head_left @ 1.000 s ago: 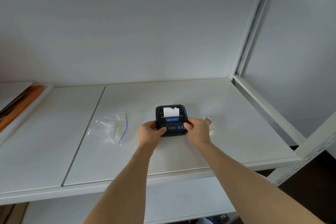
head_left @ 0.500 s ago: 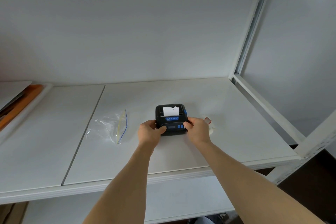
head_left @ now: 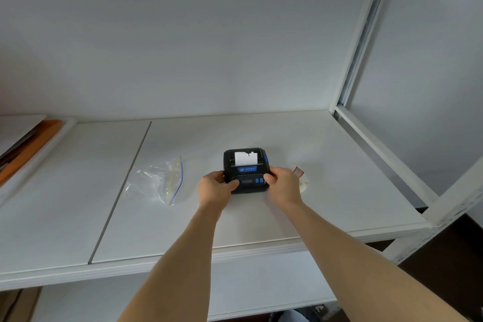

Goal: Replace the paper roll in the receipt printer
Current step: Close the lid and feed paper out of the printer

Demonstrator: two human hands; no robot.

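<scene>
1. Forearms reach over the shelf point(head_left: 261, 222) edge.
2. Left hand point(head_left: 214, 188) and right hand point(head_left: 283, 183) grip the printer point(head_left: 247, 170) by its sides, thumbs on its front.
3. Printer sits mid-shelf, white paper point(head_left: 245, 158) showing at its slot.
4. Roll point(head_left: 303, 179) lies just beside the right hand; bag point(head_left: 159, 180) lies left.

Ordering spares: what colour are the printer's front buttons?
Blue buttons on the black receipt printer; head view.

- Small black matt plastic receipt printer point(head_left: 247, 171), white paper strip point(head_left: 245, 158) emerging.
- Clear glossy crinkled plastic zip bag point(head_left: 159, 181).
- White smooth matt shelf board point(head_left: 261, 217).
- White painted metal shelf frame point(head_left: 379, 149).
</scene>
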